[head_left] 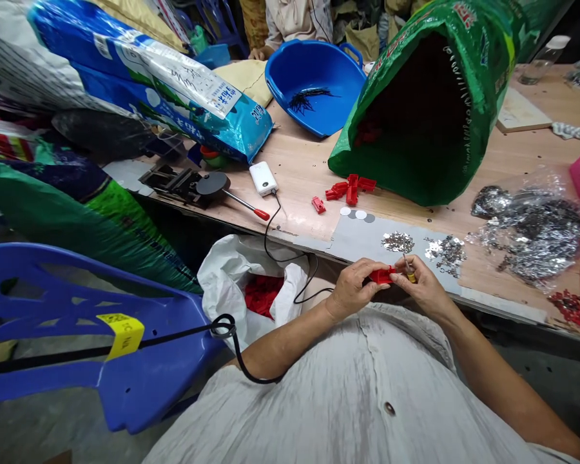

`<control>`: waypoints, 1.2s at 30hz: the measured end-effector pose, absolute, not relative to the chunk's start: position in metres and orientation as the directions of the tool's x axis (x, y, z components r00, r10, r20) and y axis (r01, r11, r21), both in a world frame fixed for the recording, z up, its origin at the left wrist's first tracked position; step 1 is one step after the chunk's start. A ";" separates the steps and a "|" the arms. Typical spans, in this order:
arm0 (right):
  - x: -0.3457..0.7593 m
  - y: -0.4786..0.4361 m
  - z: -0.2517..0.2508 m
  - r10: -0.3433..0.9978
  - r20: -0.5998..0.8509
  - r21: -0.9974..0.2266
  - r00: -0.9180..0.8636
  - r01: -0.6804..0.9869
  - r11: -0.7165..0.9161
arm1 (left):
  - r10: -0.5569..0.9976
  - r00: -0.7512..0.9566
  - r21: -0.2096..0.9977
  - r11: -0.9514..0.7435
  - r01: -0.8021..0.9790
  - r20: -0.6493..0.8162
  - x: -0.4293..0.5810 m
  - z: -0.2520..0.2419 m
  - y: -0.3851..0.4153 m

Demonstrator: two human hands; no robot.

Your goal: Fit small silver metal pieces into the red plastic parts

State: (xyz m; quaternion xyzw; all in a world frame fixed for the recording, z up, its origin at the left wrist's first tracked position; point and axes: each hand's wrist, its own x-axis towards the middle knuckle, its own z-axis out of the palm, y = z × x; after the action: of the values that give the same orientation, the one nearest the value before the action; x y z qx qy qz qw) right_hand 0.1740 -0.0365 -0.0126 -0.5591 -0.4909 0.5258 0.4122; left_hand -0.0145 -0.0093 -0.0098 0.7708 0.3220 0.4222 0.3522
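Note:
My left hand [356,287] is closed round a small red plastic part [381,276] at the table's front edge. Close beside it, my right hand [423,287] pinches a small yellow-handled tool [410,276] with a thin metal shaft pointing up; its exact kind is too small to tell. The right fingertips meet the end of the red part. Just beyond my hands, a pile of small silvery metal pieces [398,242] and a second metal pile [445,252] lie on a grey sheet [367,235]. Several loose red parts [352,188] rest farther back.
A green sack [396,177] lies open on the table, with a blue basin [280,84] behind it. Clear bags of metal pieces [541,225] sit right. Left are a lever device [193,185], a white power bank [263,178], a white sack [222,270] and a blue chair [159,367].

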 end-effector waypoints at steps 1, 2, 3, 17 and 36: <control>0.174 -0.037 -0.013 0.974 -0.220 -0.973 -0.050 0.086 -0.215 | 0.792 0.439 0.812 -0.548 0.202 0.424 -0.015 -0.010 -0.010; 0.174 -0.038 -0.013 0.965 -0.254 -0.966 -0.064 0.061 -0.251 | 0.791 0.442 0.811 -0.549 0.205 0.424 -0.016 -0.010 -0.010; 0.174 -0.039 -0.013 0.956 -0.283 -0.959 -0.077 0.042 -0.281 | 0.790 0.445 0.810 -0.549 0.206 0.422 -0.017 -0.011 -0.011; 0.182 -0.047 -0.030 0.882 -0.400 -0.870 -0.250 -0.200 -0.451 | 0.784 0.487 0.891 -0.454 0.028 0.384 -0.022 -0.014 -0.009; 0.221 0.004 -0.018 0.991 0.124 -0.404 -0.042 0.911 0.089 | 0.851 0.525 0.980 0.093 -0.176 0.013 -0.021 -0.024 -0.008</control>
State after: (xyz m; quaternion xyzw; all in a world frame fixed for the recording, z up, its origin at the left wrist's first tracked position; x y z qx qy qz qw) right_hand 0.2211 0.0041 -0.0178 -0.6663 -0.7137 0.1077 0.1875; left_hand -0.0210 -0.0077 -0.0240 0.5551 0.3038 0.3810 0.6740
